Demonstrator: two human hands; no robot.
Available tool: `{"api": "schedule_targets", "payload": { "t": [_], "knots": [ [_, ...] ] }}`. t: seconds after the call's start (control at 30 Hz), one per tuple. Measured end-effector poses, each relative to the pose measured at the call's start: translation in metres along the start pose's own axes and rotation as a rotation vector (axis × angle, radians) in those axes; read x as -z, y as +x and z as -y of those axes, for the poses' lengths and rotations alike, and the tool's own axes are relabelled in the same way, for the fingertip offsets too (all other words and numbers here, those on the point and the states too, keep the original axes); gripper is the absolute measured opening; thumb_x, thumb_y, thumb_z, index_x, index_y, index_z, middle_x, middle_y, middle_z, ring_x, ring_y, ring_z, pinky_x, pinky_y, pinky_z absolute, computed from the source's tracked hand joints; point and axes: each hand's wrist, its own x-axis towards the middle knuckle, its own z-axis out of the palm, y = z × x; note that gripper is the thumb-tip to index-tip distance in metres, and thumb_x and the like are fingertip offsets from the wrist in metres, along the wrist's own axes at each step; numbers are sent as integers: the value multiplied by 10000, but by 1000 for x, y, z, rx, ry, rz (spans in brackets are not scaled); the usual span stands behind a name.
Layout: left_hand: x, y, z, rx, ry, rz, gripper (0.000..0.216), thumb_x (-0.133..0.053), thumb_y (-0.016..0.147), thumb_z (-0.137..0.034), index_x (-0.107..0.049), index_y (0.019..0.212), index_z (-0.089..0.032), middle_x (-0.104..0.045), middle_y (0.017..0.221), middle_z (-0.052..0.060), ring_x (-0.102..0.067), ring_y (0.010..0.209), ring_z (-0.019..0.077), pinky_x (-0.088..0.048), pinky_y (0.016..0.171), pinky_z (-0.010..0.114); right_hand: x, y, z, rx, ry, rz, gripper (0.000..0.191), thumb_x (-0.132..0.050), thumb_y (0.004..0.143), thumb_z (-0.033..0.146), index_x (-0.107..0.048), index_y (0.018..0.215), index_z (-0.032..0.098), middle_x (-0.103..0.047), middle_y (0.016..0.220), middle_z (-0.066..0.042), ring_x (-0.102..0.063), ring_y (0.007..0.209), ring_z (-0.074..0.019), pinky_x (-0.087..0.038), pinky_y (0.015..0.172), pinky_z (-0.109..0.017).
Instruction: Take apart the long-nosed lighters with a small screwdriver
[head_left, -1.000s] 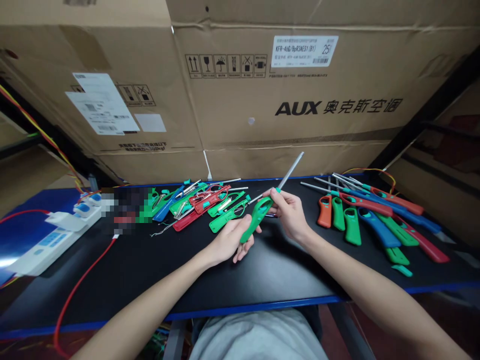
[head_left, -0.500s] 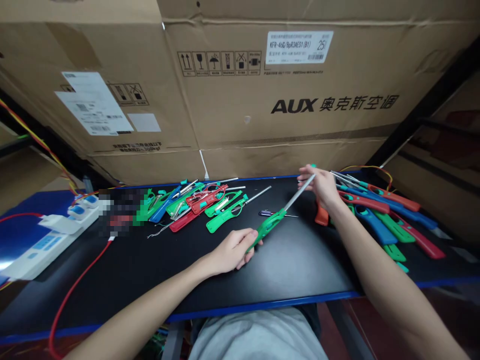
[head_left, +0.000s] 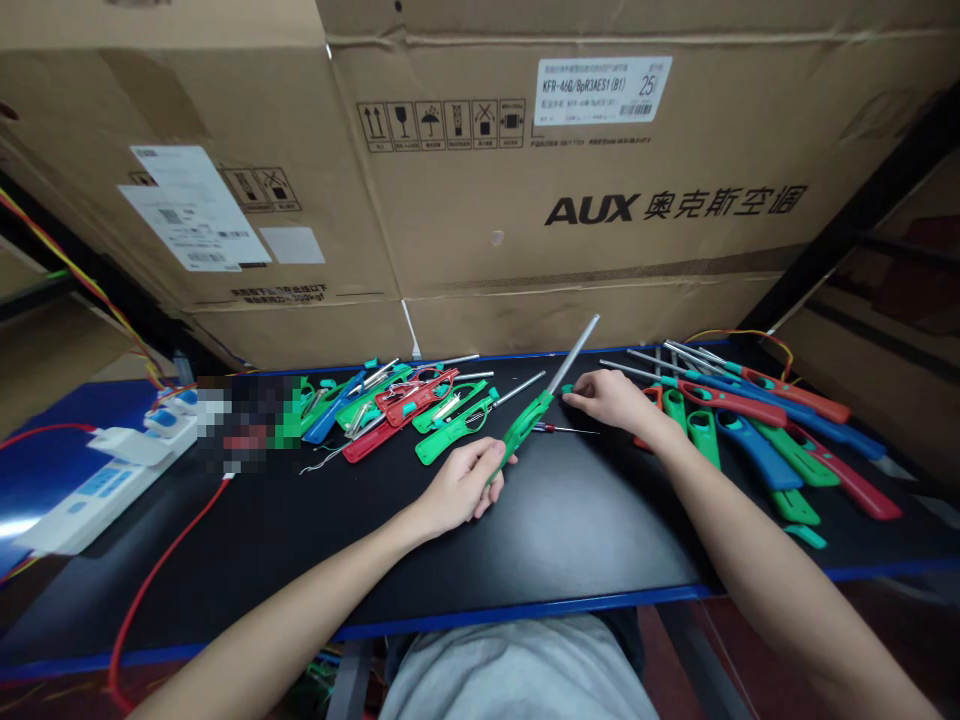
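My left hand (head_left: 466, 482) is wrapped round the handle of a green stick lighter (head_left: 523, 430). Its metal tube slants up and to the right, raised over the table. My right hand (head_left: 611, 398) pinches a small teal plastic piece (head_left: 568, 389) at its fingertips, to the right of the tube. A small screwdriver (head_left: 559, 428) lies on the table behind the held lighter, its handle partly covered. Beside my right forearm is a pile of red, blue, green and orange stick lighters (head_left: 757, 450).
On the left lie several opened lighter parts (head_left: 405, 405) with loose wires and tubes. A white power strip (head_left: 97, 500) with plugs and a red cable (head_left: 142, 590) occupy the far left. A large cardboard box (head_left: 450, 240) stands along the back edge of the black table (head_left: 592, 530).
My right hand has come away from the lighter's tube and moved down and left, with the teal piece now showing. The lighter has swung more upright in my left hand.
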Motion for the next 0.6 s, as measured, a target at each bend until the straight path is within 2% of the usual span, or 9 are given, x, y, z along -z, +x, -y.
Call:
{"api": "schedule_targets", "payload": {
  "t": [0.07, 0.13, 0.23, 0.3, 0.4, 0.5, 0.6],
  "knots": [
    [0, 1, 2, -11, 11, -15, 533, -450, 946, -663, -584, 986, -149, -551, 570, -59, -437, 348, 50, -315, 343, 148, 4, -4, 7, 51, 23, 7, 257, -675, 886, 418, -724, 806, 178, -723, 797, -67, -638, 717, -183, -413, 654, -259],
    [-1, 3, 5, -22, 23, -23, 525, -449, 946, -663, -576, 991, -155, -569, 594, -53, -450, 353, 55, -325, 342, 154, 6, -9, 18, 155, 206, 72, 311, -676, 891, 474, -730, 865, 169, -725, 818, -61, -638, 726, -175, -448, 665, -254],
    [-2, 5, 8, -48, 43, -35, 498, -453, 950, -652, -561, 992, -167, -585, 628, -48, -456, 368, 55, -325, 353, 161, 5, -22, 40, 315, 634, 330, 445, -703, 864, 566, -719, 1019, 149, -720, 878, -54, -634, 737, -157, -508, 642, -238],
    [-2, 5, 10, -82, 79, -47, 472, -456, 960, -630, -564, 1008, -172, -587, 637, -49, -444, 381, 49, -322, 378, 164, 0, -31, 56, 345, 837, 427, 507, -755, 823, 572, -702, 1088, 143, -710, 913, -54, -629, 743, -149, -537, 614, -232],
    [1, 4, 11, -156, 186, -86, 445, -446, 985, -587, -595, 1071, -176, -599, 658, -39, -447, 430, 52, -339, 438, 176, -9, -41, 74, 319, 977, 375, 508, -794, 809, 534, -691, 1112, 139, -698, 948, -58, -638, 784, -153, -576, 620, -238],
    [4, 2, 9, -224, 311, -149, 417, -452, 1001, -535, -620, 1147, -182, -646, 757, 1, -522, 564, 83, -393, 532, 198, -15, -46, 82, 271, 1068, 301, 481, -789, 832, 502, -678, 1126, 138, -695, 979, -59, -652, 793, -147, -605, 668, -258],
    [6, 2, 7, -284, 388, -196, 377, -484, 998, -493, -637, 1157, -188, -679, 900, 35, -576, 725, 116, -445, 661, 227, -18, -47, 85, 269, 1150, 314, 458, -821, 815, 455, -687, 1114, 135, -703, 1009, -59, -665, 809, -138, -612, 747, -266]
  ]
}}
